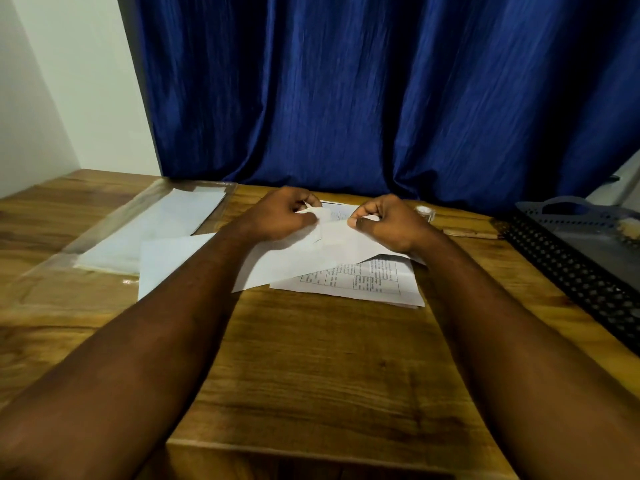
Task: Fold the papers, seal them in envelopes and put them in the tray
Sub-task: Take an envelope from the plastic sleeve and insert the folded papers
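left hand (280,216): fingers curled, pinching the sheet's (332,244) far edge, mid-frame
right hand (391,223): same deal, pinching the sheet just beside the left
sheet: partly over the printed papers (363,284), centre of frame
tray (571,258): right edge, well apart from the hands
open room: bare table (311,358), lower middle, between the forearms

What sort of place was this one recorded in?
Probably a desk in a home or small office: a wooden table set against a curtain, printed papers spread on it, and a black mesh tray at the side.
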The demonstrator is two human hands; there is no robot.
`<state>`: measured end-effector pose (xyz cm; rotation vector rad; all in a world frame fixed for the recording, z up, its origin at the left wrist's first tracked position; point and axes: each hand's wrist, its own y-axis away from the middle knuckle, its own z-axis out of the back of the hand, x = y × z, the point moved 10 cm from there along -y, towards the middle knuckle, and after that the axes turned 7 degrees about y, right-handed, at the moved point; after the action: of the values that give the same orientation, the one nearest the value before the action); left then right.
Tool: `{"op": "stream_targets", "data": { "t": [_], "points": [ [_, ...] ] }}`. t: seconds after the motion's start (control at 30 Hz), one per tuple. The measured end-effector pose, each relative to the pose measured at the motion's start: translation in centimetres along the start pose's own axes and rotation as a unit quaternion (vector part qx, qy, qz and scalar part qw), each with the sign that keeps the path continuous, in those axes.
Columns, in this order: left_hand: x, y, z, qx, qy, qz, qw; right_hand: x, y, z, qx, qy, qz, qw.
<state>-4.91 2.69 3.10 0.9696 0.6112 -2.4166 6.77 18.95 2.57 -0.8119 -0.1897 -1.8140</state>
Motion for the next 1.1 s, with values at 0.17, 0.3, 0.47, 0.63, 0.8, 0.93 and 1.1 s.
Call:
{"op": "stream_targets", "data": {
  "t": [0.17, 0.3, 0.47, 0.63, 0.8, 0.93, 1.1],
  "points": [
    [0.9, 0.3, 1.1, 0.030, 0.039, 0.031, 0.998, -0.2, 0.1, 0.1, -0.017, -0.023, -0.006, 1.000],
    [0.8, 0.3, 1.6, -0.001, 0.049, 0.025, 0.998, 0.3, 0.0, 0.8, -0.063, -0.053, 0.013, 0.997],
    [0.8, 0.3, 2.2, -0.027, 0.080, 0.018, 0.996, 0.2, 0.0, 1.9, -0.110, -0.098, 0.009, 0.989],
    [0.8, 0.3, 2.7, -0.052, 0.138, 0.015, 0.989, 0.9, 0.2, 0.3, -0.042, -0.049, 0.005, 0.998],
    [-0.2, 0.4, 2.2, -0.042, 0.120, 0.002, 0.992, 0.6, 0.3, -0.6, 0.004, -0.020, -0.016, 1.000],
    [-0.6, 0.4, 1.0, -0.015, 0.104, 0.007, 0.994, 0.4, 0.2, -0.8, 0.003, 0.004, -0.014, 1.000],
    [-0.9, 0.0, 0.3, -0.005, 0.091, 0.002, 0.996, 1.2, 0.2, -0.4, -0.031, -0.002, 0.031, 0.999]
  ]
}}
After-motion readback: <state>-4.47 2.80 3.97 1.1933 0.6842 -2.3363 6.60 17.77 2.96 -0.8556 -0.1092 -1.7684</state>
